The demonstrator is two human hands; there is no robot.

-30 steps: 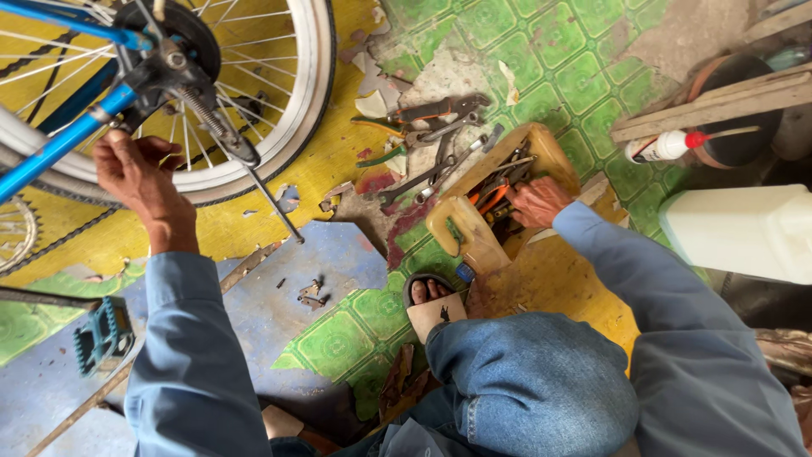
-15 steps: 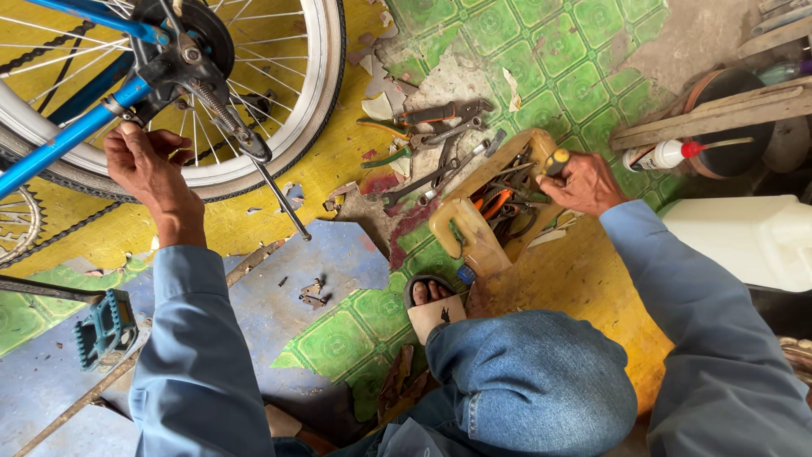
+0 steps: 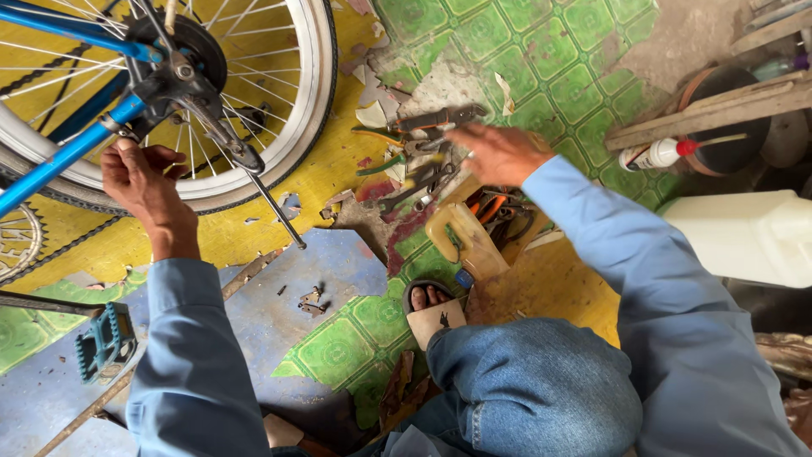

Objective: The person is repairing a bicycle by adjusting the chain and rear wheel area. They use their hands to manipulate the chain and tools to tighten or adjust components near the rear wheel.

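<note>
**A:** What fills the top left corner?

**B:** A bicycle wheel (image 3: 254, 101) with a white rim stands over a worn yellow and green floor (image 3: 541, 76), held in a blue frame (image 3: 68, 148). A kickstand (image 3: 275, 203) slants down from the axle area to the floor.

**A:** And the person?

**B:** Crouched, in a blue shirt and jeans, one sandalled foot (image 3: 431, 309) showing between the knees. A white plastic jug (image 3: 744, 237) sits at the far right, with a small white bottle with a red cap (image 3: 655, 154) above it.

**A:** Where is the left hand?

**B:** The left hand (image 3: 144, 182) is raised to the frame near the rear axle, fingers curled against the tube and the tyre. Whether it grips anything there cannot be told.

**A:** The right?

**B:** The right hand (image 3: 499, 152) hovers, blurred, over a scatter of tools (image 3: 423, 152), pliers and wrenches lying on the floor just beside a wooden tool box (image 3: 465, 237). Its fingers are loosely spread, holding nothing visible.

**A:** Anything smaller?

**B:** A green pedal (image 3: 103, 343) lies at lower left, and a few small metal parts (image 3: 311, 300) rest on the blue patch of floor.
</note>
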